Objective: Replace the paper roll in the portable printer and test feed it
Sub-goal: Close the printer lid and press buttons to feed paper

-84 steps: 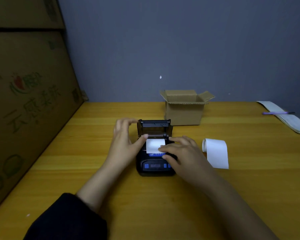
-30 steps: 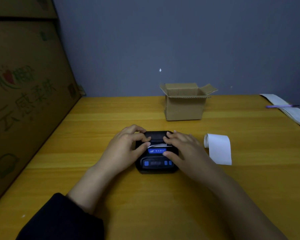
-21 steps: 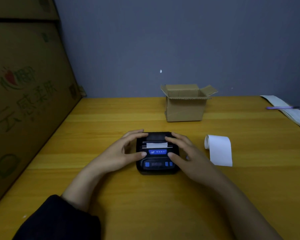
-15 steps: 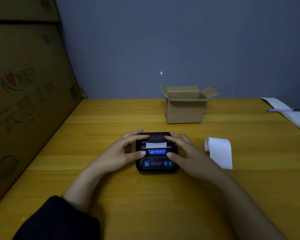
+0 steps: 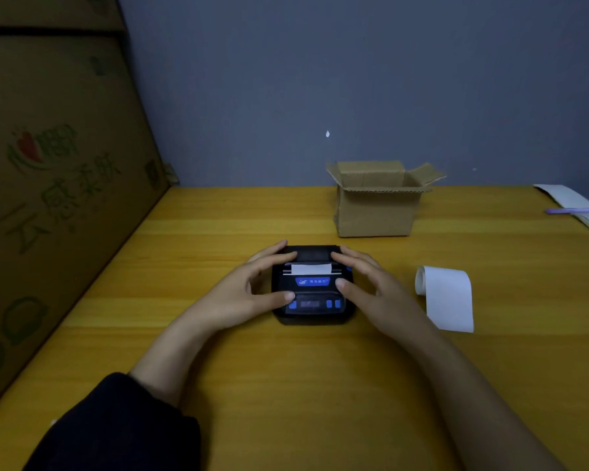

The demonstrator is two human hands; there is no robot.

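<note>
**Two hands frame the closed printer, feed test next**

Two hands bracketed the printer [image 5: 312,285] in the single head view. It sat on the wooden surface [image 5: 286,385], near the middle, with its lid shut and a short white tab of paper [image 5: 311,268] showing at the slot. The left hand [image 5: 242,294] lay against the printer's left side, fingers spread, thumb tip at the front panel by the blue buttons [image 5: 333,303]. The right hand [image 5: 374,294] mirrored it on the right side, thumb near the blue label. Both hands were loose and uncurled, touching the casing rather than gripping it.

Off to the right, well apart from the printer, lay a part-unrolled roll [image 5: 446,297]; whether it was the spent one could not be told. An open box [image 5: 378,202] stood behind, and a pen [image 5: 575,210] lay on paper sheets at the far right edge.

By the look of it, loading was done and the lid seated. The feed test seemed to remain: one thumb would need to press the feed button while the other hand steadied the casing. Which button feeds was too small to read.
</note>
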